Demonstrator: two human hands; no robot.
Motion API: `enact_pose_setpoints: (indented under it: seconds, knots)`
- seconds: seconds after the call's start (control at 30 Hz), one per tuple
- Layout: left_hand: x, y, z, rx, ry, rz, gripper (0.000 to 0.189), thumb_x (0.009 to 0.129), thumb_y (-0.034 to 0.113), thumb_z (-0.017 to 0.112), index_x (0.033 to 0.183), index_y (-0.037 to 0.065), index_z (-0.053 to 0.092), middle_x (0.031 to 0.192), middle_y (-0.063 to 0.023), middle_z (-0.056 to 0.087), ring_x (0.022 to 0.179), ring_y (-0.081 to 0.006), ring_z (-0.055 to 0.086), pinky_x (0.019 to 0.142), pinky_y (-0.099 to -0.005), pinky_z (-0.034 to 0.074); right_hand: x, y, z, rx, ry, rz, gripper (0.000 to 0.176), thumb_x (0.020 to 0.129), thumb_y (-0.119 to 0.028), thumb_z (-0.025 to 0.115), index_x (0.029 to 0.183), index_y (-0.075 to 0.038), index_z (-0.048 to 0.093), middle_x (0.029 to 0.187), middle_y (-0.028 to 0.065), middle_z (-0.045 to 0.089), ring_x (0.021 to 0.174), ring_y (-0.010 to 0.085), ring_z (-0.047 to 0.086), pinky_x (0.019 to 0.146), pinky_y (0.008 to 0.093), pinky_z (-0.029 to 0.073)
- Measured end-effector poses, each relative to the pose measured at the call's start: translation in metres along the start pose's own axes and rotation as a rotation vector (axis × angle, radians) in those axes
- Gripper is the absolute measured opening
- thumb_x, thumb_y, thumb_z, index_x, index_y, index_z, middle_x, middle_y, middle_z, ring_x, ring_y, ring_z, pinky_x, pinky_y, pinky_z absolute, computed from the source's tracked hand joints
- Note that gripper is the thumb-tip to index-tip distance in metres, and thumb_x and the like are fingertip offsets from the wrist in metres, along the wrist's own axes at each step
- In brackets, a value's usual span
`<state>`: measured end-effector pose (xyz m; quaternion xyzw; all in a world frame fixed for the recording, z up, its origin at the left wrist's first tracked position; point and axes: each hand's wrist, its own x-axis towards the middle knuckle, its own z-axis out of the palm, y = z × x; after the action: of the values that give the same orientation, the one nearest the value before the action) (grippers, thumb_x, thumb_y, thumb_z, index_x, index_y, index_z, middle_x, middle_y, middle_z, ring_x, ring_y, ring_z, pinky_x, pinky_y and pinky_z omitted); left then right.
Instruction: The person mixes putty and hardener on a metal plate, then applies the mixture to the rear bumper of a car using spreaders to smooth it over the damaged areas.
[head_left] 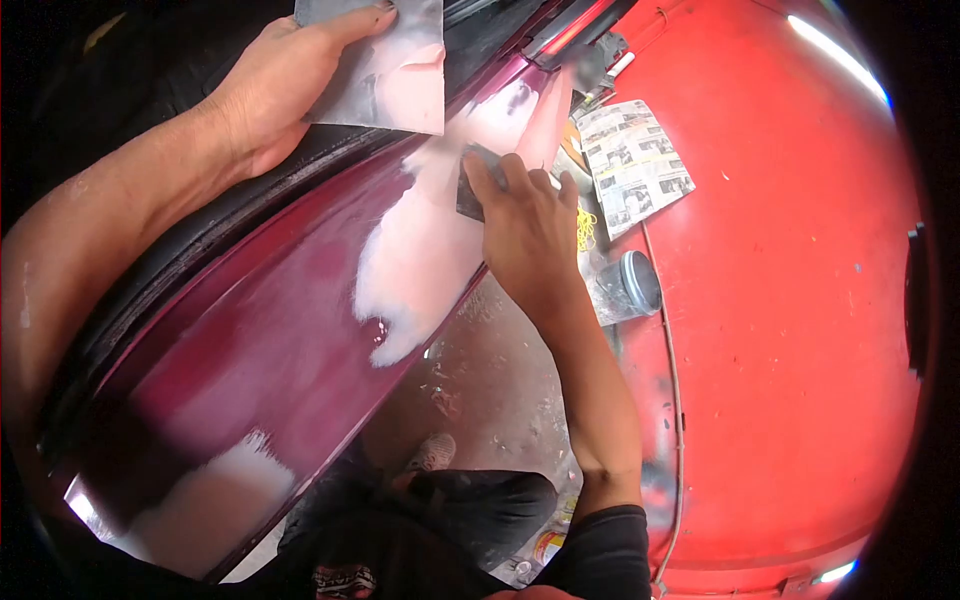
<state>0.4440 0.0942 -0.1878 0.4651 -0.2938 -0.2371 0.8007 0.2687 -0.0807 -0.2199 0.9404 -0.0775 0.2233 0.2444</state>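
One camera on the person's head looks steeply down, very close over the panel point(260, 330), floor point(500, 400) below

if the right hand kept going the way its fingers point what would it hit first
The right hand points up-left along the maroon panel, so its spreader would first cross more pale filler, then probably meet the board in the left hand; depth is unclear.

Glossy maroon metal panel point(250, 350) w/ matt pinkish filler patch point(420, 260); printed newspaper point(632, 165); shiny metal tin point(628, 285).
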Motion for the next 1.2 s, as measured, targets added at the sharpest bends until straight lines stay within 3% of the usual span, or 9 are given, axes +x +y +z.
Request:
enact_pose_setpoints:
  seconds: [0.13,0.33,0.37,0.47,0.7,0.9,1.0,1.1,1.2]
  knots:
    - [0.001,-0.001,-0.001,0.013,-0.018,0.007,0.038,0.092,0.03,0.066,0.113,-0.002,0.063,0.104,-0.0105,0.069,0.087,-0.0183,0.069,0.08,-0.0342,0.057,-0.006,0.001,-0.016,0.202,-0.043,-0.005,0.056,0.074,0.002,0.053,0.127,-0.013,0.06,0.098,0.0108,0.06,0.089,0.0323,0.061,0.087,0.0493,0.044]
    - [0.001,0.0,-0.001,0.043,-0.022,-0.004,0.039,0.092,0.029,0.065,0.115,-0.003,0.062,0.104,-0.0112,0.068,0.089,-0.0187,0.069,0.082,-0.0345,0.057,-0.012,0.043,-0.036,0.598,-0.192,-0.019,0.055,0.074,0.011,0.049,0.123,-0.008,0.064,0.1,0.0157,0.066,0.089,0.0361,0.064,0.079,0.0374,0.051]
    - [-0.001,0.002,0.001,0.041,-0.03,-0.013,0.039,0.092,0.028,0.065,0.115,-0.003,0.062,0.105,-0.0114,0.068,0.089,-0.0188,0.069,0.082,-0.0346,0.057,-0.014,0.051,-0.037,0.571,-0.214,0.05,0.053,0.077,0.012,0.048,0.123,-0.007,0.063,0.102,0.0178,0.065,0.09,0.0352,0.063,0.082,0.0392,0.05]
    - [-0.005,0.005,0.007,0.004,-0.011,-0.01,0.041,0.093,0.028,0.061,0.115,-0.007,0.061,0.11,-0.0141,0.067,0.098,-0.0222,0.066,0.089,-0.0354,0.051,-0.014,0.064,-0.031,0.533,0.079,0.165,0.05,0.074,0.007,0.05,0.118,-0.01,0.067,0.101,0.0187,0.065,0.087,0.0397,0.062,0.081,0.0408,0.051]
    - [-0.005,0.007,0.006,0.045,-0.01,-0.043,0.039,0.093,0.029,0.062,0.114,-0.004,0.063,0.109,-0.0122,0.068,0.096,-0.0217,0.066,0.088,-0.0375,0.053,0.005,0.065,-0.01,0.047,0.17,0.132,0.05,0.083,-0.003,0.056,0.132,-0.015,0.056,0.107,0.0087,0.062,0.098,0.0289,0.063,0.094,0.0613,0.042]
    - [-0.004,0.005,0.005,0.025,-0.036,-0.024,0.038,0.093,0.03,0.062,0.113,-0.002,0.064,0.108,-0.0112,0.068,0.095,-0.0204,0.066,0.087,-0.0359,0.053,0.027,0.058,0.008,-0.196,0.286,-0.005,0.046,0.085,-0.009,0.055,0.13,-0.017,0.056,0.112,0.0095,0.06,0.107,0.0318,0.058,0.101,0.0642,0.036]
    - [0.0,0.003,0.002,0.054,-0.046,-0.034,0.039,0.094,0.03,0.061,0.113,-0.003,0.064,0.107,-0.012,0.068,0.095,-0.0202,0.066,0.086,-0.0344,0.053,0.03,0.053,0.013,-0.26,0.249,0.021,0.047,0.085,-0.005,0.053,0.129,-0.019,0.058,0.118,0.0074,0.057,0.114,0.0275,0.054,0.1,0.0556,0.037]
    - [0.002,0.002,-0.002,0.097,-0.033,-0.037,0.04,0.093,0.031,0.062,0.114,-0.004,0.063,0.105,-0.0121,0.068,0.092,-0.0199,0.067,0.083,-0.0337,0.054,0.022,0.044,0.016,-0.175,0.177,0.003,0.048,0.083,-0.004,0.053,0.128,-0.019,0.059,0.112,0.008,0.057,0.111,0.0273,0.053,0.098,0.0523,0.036]
    - [0.002,-0.002,0.001,0.062,-0.023,0.008,0.041,0.092,0.031,0.066,0.114,-0.003,0.062,0.103,-0.0103,0.068,0.087,-0.0188,0.068,0.08,-0.0349,0.057,0.003,0.029,0.021,-0.094,0.157,-0.039,0.041,0.084,-0.012,0.054,0.125,-0.015,0.057,0.107,0.0092,0.056,0.104,0.0312,0.057,0.098,0.0611,0.037]
